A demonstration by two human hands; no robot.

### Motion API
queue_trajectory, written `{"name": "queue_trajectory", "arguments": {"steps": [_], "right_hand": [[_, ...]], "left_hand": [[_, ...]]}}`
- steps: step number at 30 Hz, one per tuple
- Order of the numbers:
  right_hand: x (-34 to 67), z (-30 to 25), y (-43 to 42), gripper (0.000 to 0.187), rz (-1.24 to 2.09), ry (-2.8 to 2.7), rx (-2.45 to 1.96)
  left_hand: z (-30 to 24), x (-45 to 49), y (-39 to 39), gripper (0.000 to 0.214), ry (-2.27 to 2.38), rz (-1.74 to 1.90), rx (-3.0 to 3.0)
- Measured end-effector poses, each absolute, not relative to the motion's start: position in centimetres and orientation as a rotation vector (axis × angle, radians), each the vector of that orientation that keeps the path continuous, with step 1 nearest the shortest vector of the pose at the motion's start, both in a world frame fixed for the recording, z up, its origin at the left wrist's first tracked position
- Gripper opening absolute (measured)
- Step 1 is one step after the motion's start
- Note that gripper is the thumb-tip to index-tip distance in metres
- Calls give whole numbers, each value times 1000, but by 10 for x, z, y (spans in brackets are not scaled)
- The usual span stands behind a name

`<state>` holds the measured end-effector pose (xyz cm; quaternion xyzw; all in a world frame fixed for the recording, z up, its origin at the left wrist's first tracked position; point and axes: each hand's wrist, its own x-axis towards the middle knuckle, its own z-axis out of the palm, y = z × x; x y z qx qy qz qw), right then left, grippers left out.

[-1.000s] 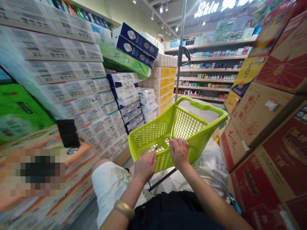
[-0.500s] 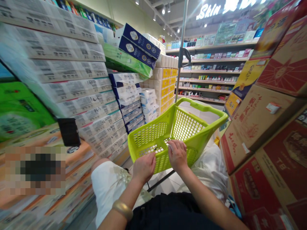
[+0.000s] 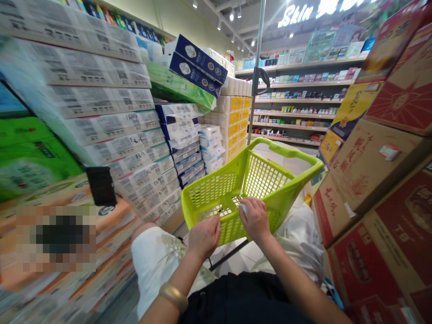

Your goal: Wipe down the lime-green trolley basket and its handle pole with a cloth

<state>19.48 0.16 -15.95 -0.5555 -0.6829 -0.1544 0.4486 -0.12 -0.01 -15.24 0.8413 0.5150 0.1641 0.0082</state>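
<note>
A lime-green plastic shopping basket [image 3: 216, 191] with pierced sides stands in front of me, a dark metal bar [image 3: 232, 253] beneath it. At its near rim, my left hand [image 3: 203, 236] is closed in a fist, with the rim running behind the fingers. My right hand [image 3: 255, 219] lies over the same rim to the right, fingers bent together. A small whitish thing [image 3: 243, 208] shows at its thumb, too small to name. Nothing can be seen lying in the basket.
Tall stacks of wrapped tissue packs [image 3: 111, 117] line the left side. Stacked cartons [image 3: 374, 166] stand close on the right. Behind the basket rise a metal pole [image 3: 259, 40] and shelves of cosmetics [image 3: 297, 96]. A dark phone-like object [image 3: 101, 185] is at left.
The whole view has shifted slightly right. Both hands stay at the basket's near rim, and the right hand's fingers have moved slightly.
</note>
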Motion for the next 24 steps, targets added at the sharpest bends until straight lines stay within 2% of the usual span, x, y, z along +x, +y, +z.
{"name": "queue_trajectory", "arguments": {"steps": [4, 12, 20, 24], "right_hand": [[190, -158, -1, 17, -404, -1716, -1324], [187, -139, 8, 6, -410, -1830, -1381], [157, -152, 5, 11, -436, -1964, -1305], [174, -150, 9, 17, -471, -1935, -1328]], "left_hand": [[-154, 1, 0, 31, 1617, 529, 2639], [-154, -1, -1, 30, 1605, 547, 2626], [-150, 1, -2, 30, 1647, 489, 2638], [-151, -2, 0, 31, 1628, 505, 2649]]}}
